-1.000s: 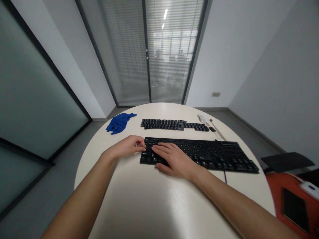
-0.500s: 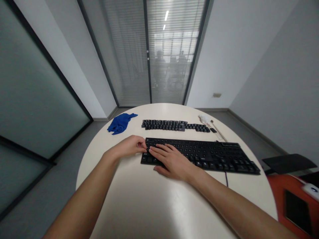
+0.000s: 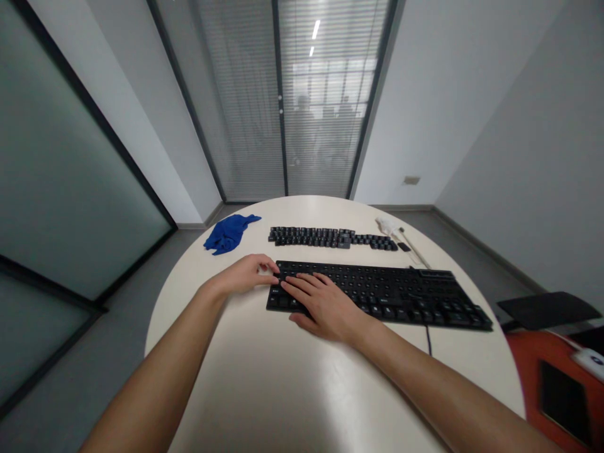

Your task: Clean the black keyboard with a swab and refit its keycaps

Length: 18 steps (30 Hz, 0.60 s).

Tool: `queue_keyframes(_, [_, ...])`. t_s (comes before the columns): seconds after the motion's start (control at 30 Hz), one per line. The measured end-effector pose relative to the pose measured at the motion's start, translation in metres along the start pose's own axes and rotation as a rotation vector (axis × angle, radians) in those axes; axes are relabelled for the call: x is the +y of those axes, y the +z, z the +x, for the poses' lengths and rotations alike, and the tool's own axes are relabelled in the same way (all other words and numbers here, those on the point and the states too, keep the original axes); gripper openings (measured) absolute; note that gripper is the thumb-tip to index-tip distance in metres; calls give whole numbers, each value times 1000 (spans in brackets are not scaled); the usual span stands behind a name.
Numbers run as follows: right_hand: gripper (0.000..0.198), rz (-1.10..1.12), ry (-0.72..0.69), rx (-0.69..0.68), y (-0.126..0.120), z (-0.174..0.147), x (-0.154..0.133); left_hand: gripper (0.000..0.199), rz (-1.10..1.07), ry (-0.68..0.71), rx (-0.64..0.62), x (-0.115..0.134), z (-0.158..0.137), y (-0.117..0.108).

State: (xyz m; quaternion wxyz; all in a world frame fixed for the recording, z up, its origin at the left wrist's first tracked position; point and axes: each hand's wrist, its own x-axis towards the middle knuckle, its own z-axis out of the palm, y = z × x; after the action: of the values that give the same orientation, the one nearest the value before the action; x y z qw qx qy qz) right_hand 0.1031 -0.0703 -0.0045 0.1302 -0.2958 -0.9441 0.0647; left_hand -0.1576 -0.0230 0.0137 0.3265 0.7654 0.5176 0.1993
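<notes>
A black keyboard [image 3: 401, 294] lies on the pale round table, some of its upper rows bare of keycaps. My left hand [image 3: 248, 274] is at its left end; thumb and forefinger are parted at the edge, and I make out nothing between them. Flat across the keyboard's left part rests my right hand [image 3: 325, 305], fingers stretched out and covering some keys. Behind the keyboard, loose black keycaps [image 3: 309, 237] stand in rows.
A crumpled blue cloth [image 3: 229, 234] lies at the back left of the table [image 3: 264, 390]. At the back right are a thin stick-like tool [image 3: 415, 247] and a white crumpled item [image 3: 387, 225]. The keyboard's cable [image 3: 429, 340] runs toward me. An orange chair [image 3: 528, 371] stands at the right.
My left thumb and forefinger have parted from a closer pinch, and the left hand has risen slightly. My right hand has barely shifted on the keyboard.
</notes>
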Motion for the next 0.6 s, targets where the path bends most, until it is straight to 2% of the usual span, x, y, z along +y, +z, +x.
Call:
queue_keyframes(0.1, [65, -17, 0, 0, -1, -1, -1, 45, -4, -19, 43, -2, 0, 1])
queue_keyframes(0.37, [65, -39, 6, 1, -1, -3, -2, 57, 20, -68, 3, -1, -1, 0])
queue_keyframes(0.6, [64, -55, 19, -4, 0, -2, 0, 58, 35, 14, 38, -12, 2, 4])
